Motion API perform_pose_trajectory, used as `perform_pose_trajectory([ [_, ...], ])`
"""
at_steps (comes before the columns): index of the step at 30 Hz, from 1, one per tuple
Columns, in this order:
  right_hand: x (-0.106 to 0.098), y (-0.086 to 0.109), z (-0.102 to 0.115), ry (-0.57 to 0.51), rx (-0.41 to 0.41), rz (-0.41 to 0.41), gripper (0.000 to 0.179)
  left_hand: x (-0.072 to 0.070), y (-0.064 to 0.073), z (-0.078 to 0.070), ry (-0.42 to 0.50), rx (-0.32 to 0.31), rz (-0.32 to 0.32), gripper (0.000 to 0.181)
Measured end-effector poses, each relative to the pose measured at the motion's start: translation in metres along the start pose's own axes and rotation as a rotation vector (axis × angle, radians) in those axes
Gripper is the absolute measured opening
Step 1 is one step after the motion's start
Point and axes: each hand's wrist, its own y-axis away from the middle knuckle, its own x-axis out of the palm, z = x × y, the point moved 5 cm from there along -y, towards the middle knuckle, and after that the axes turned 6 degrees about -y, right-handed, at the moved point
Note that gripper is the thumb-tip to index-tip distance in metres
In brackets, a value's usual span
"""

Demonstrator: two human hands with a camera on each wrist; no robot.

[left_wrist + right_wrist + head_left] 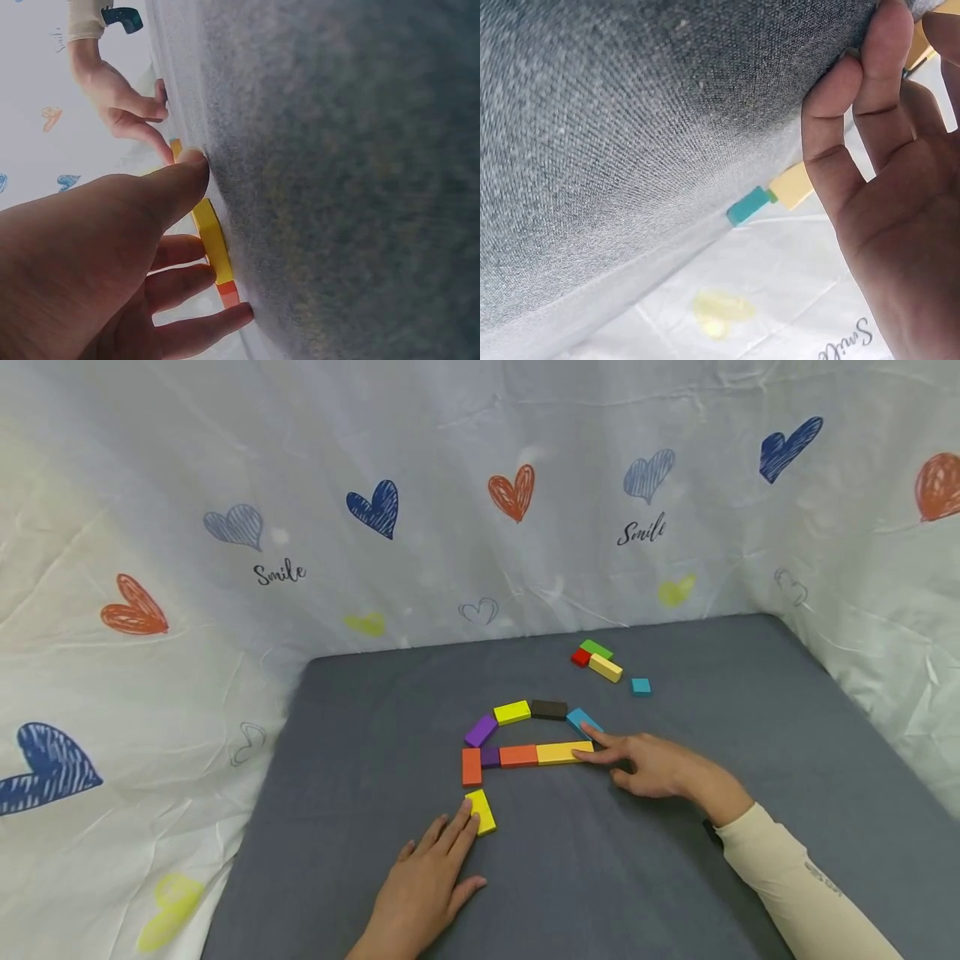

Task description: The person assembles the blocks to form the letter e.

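One yellow block, near an orange block: likely light, stiff; we'd grip its long edges. Left hand (fingers straight) touches it; right hand, fingers spread, touches a blue block.

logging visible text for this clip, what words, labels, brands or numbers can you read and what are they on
"Smile": white backdrop, left in head view
"Smile": backdrop, right in head view
"Smil": backdrop, cut off, right wrist view
Mark on sleeve: too small to read
Blocks: none visible
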Motion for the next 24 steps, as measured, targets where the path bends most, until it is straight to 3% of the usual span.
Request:
perform_pose_trajectory([
  [6,0.0001,-0.0003,-0.0012,-0.006,0.007,0.006,0.064,-0.0033,-0.0023,-0.0005,-0.015,-0.003,-0.027,0.08],
  [24,0.0003,-0.0006,-0.0003,-0.024,0.017,0.021,0.065,-0.0026,-0.006,0.0006,-0.003,-0.029,0.04,0.084],
])
